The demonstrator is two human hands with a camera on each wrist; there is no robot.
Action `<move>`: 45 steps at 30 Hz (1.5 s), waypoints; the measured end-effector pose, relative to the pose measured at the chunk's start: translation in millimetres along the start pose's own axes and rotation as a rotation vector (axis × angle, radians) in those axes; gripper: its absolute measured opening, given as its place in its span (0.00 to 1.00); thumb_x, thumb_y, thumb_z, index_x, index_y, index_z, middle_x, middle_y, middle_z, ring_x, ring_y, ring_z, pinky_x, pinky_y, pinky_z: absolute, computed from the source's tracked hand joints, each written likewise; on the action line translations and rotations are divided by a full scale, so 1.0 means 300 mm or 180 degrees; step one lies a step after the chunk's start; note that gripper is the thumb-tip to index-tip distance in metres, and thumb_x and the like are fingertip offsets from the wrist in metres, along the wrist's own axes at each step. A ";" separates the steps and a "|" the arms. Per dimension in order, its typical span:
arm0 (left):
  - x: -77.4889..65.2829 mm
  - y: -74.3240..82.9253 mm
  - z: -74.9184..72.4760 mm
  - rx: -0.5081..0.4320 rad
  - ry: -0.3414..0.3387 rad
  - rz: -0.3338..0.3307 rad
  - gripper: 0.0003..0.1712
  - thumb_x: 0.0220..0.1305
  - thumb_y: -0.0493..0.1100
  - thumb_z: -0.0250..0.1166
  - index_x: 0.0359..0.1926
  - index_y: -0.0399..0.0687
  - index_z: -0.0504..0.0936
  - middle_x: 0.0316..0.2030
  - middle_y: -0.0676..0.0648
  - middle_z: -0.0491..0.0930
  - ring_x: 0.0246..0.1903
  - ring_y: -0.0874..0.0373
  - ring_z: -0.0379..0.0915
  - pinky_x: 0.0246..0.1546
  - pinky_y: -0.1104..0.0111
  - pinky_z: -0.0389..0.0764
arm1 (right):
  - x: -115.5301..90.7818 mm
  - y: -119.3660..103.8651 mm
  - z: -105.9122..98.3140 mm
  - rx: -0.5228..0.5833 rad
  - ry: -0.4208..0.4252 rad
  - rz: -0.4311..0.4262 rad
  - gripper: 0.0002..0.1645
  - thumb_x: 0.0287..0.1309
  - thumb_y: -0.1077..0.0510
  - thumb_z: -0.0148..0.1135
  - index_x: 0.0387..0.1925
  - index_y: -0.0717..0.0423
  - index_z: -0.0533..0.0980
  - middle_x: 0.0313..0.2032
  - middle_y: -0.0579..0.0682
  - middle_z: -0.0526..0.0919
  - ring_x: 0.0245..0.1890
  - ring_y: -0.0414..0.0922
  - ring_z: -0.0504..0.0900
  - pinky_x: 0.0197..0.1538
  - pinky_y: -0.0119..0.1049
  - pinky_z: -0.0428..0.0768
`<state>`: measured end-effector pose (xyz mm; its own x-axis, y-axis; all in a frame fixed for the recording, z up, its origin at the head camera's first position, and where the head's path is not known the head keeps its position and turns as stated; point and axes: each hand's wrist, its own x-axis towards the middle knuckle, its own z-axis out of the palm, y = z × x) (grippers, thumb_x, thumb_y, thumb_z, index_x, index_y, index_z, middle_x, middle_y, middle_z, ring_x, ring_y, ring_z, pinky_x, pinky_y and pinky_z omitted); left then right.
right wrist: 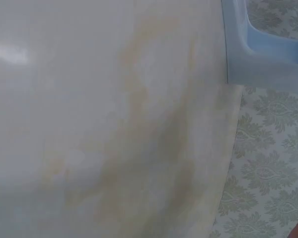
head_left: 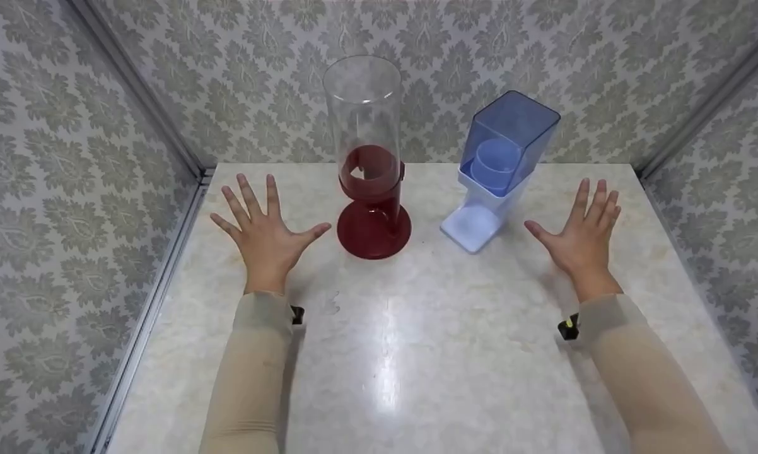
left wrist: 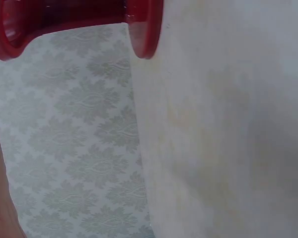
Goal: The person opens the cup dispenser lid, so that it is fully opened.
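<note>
My left hand (head_left: 267,243) is held over the table's left side with fingers spread wide and nothing in it. Its thumb points toward a red dispenser (head_left: 374,233), which has a round base and a tall clear cylinder (head_left: 363,120) on top. On the right, my right hand (head_left: 584,246) also has its fingers extended and holds nothing. Nearest to it stands a light-blue dispenser (head_left: 473,224) with a square base and a translucent blue hopper (head_left: 530,135). A round cup-like shape (head_left: 497,162) shows inside that hopper. The left wrist view catches the red dispenser's base (left wrist: 146,29).
Both dispensers stand near the back edge of a pale marbled table (head_left: 417,353). Patterned wall panels (head_left: 272,75) enclose the back and both sides, with a metal rail (head_left: 145,334) along the left. A small black device (head_left: 569,326) sits at the right wrist.
</note>
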<state>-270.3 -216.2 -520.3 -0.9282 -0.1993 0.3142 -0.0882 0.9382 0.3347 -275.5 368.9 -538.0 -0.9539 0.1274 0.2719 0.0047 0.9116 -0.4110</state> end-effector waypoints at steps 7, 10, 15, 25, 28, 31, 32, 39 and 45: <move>-0.038 0.042 -0.015 -0.0591 0.0409 0.0080 0.88 0.44 0.95 0.71 0.93 0.74 0.33 0.93 0.41 0.23 0.92 0.30 0.15 0.86 0.20 0.30 | 0.001 -0.059 -0.002 0.0201 0.0199 -0.0191 0.86 0.61 0.13 0.66 0.93 0.53 0.31 0.92 0.63 0.28 0.92 0.69 0.26 0.92 0.73 0.33; -0.058 0.075 -0.027 -0.0765 0.0560 0.0146 0.88 0.43 0.92 0.75 0.94 0.71 0.37 0.94 0.40 0.26 0.92 0.30 0.18 0.86 0.20 0.34 | 0.000 -0.081 -0.011 0.0340 0.0233 -0.0190 0.86 0.61 0.16 0.70 0.93 0.53 0.31 0.92 0.62 0.29 0.92 0.68 0.27 0.92 0.73 0.35; -0.086 0.135 -0.046 -0.1137 0.0731 0.0362 0.91 0.41 0.89 0.79 0.95 0.62 0.41 0.93 0.37 0.32 0.92 0.34 0.22 0.90 0.26 0.37 | -0.011 -0.114 -0.021 0.0618 0.0252 -0.0139 0.86 0.61 0.20 0.75 0.93 0.51 0.30 0.93 0.59 0.28 0.93 0.66 0.28 0.91 0.76 0.43; -0.169 0.297 -0.089 -0.2349 0.0747 0.1252 0.87 0.45 0.89 0.79 0.91 0.46 0.51 0.91 0.37 0.45 0.90 0.44 0.37 0.88 0.35 0.57 | -0.045 -0.175 -0.013 0.1056 0.0370 -0.0252 0.91 0.55 0.17 0.78 0.93 0.52 0.32 0.93 0.58 0.32 0.93 0.62 0.32 0.92 0.73 0.46; -0.183 0.351 -0.089 -0.2563 0.0750 0.1474 0.82 0.49 0.86 0.79 0.89 0.47 0.53 0.89 0.35 0.50 0.90 0.44 0.41 0.87 0.36 0.62 | -0.047 -0.196 -0.013 0.1194 0.0369 -0.0235 0.93 0.52 0.12 0.75 0.93 0.52 0.32 0.93 0.57 0.31 0.93 0.62 0.32 0.92 0.73 0.46; -0.184 0.407 -0.080 -0.2731 0.0683 0.1706 0.78 0.52 0.84 0.78 0.90 0.51 0.53 0.88 0.33 0.52 0.90 0.44 0.44 0.86 0.40 0.68 | -0.041 -0.217 -0.013 0.1311 0.0368 -0.0228 0.95 0.49 0.10 0.74 0.93 0.52 0.32 0.93 0.58 0.31 0.93 0.62 0.32 0.93 0.72 0.45; -0.183 0.425 -0.075 -0.2788 0.0636 0.1771 0.78 0.53 0.84 0.78 0.90 0.53 0.53 0.88 0.34 0.52 0.91 0.44 0.44 0.87 0.42 0.68 | -0.037 -0.224 -0.013 0.1353 0.0368 -0.0231 0.96 0.48 0.09 0.74 0.93 0.52 0.32 0.93 0.58 0.32 0.93 0.62 0.32 0.93 0.72 0.45; -0.164 0.546 -0.018 -0.3033 0.0112 0.1795 0.74 0.61 0.77 0.79 0.90 0.42 0.53 0.91 0.35 0.50 0.92 0.38 0.45 0.90 0.45 0.63 | -0.006 -0.264 0.000 0.1668 0.0337 -0.0230 0.98 0.44 0.11 0.80 0.94 0.51 0.33 0.93 0.59 0.33 0.93 0.61 0.33 0.92 0.72 0.44; -0.128 0.626 0.065 -0.3209 -0.0371 0.1523 0.61 0.72 0.53 0.80 0.90 0.40 0.54 0.92 0.38 0.50 0.91 0.45 0.53 0.88 0.56 0.67 | 0.012 -0.276 0.020 0.1789 0.0253 -0.0206 0.96 0.46 0.18 0.84 0.94 0.49 0.34 0.93 0.58 0.33 0.93 0.60 0.33 0.92 0.72 0.45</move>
<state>-258.1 -26.9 -486.8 -0.8209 0.1975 0.5358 0.5705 0.2428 0.7846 -281.2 291.6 -508.2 -0.9213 0.1271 0.3675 -0.2340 0.5734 -0.7852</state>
